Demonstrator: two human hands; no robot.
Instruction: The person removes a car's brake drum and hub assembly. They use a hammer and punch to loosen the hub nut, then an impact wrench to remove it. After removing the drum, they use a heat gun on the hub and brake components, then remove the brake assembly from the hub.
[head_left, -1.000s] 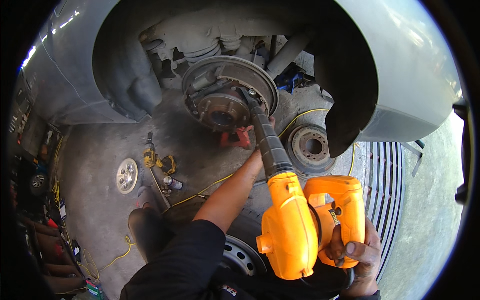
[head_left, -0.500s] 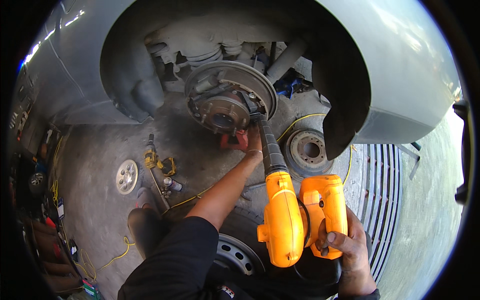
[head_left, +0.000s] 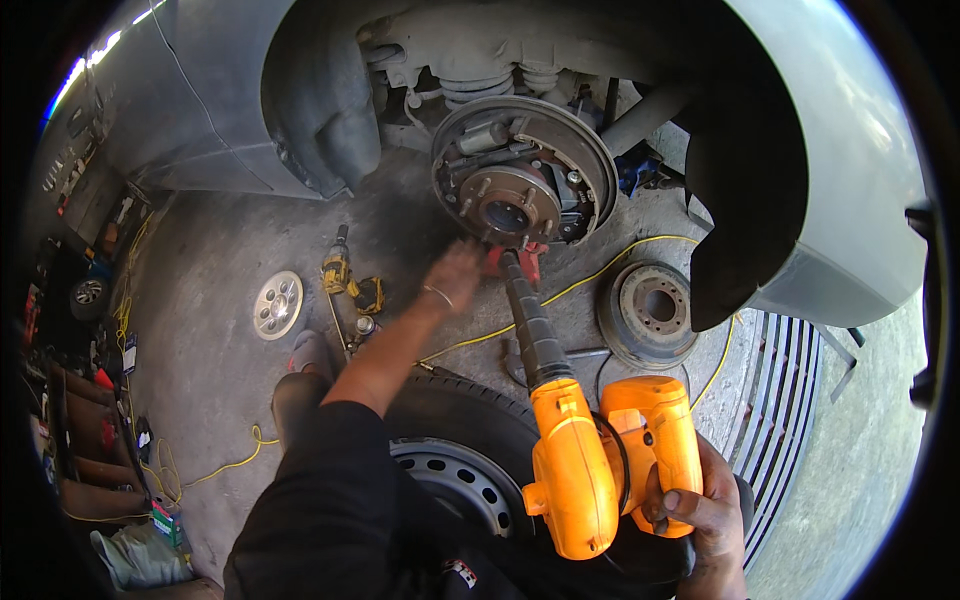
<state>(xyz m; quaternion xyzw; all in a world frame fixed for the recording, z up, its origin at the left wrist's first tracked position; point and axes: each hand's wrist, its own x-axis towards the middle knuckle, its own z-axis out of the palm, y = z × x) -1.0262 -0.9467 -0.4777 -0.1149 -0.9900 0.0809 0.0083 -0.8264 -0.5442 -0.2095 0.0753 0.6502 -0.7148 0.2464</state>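
My right hand (head_left: 716,503) is wrapped round the grip of an orange handheld blower (head_left: 574,475). The blower's black nozzle (head_left: 533,320) points away from me, its tip just below the wheel hub (head_left: 478,205). Around that hub the drum brake assembly (head_left: 596,150) is exposed, with brake shoes, springs and a curved backing plate showing. Left of the nozzle tip is my left hand (head_left: 455,276), palm side down and smeared by motion. Its fingers are too blurred to read. A red stand or jack (head_left: 526,264) shows beneath the hub.
On the floor to the right lies a brake drum (head_left: 648,315). A wheel with its tyre (head_left: 425,412) lies before me. Leftward are a yellow-black impact wrench (head_left: 337,270), a silver disc cover (head_left: 278,305) and a yellow cord (head_left: 240,463). The car's wheel arch (head_left: 765,190) curves overhead.
My left hand has come away from beside the nozzle tip, moving left of it. The nozzle tip sits lower against the hub. The whole view has shifted, with the car now further right.
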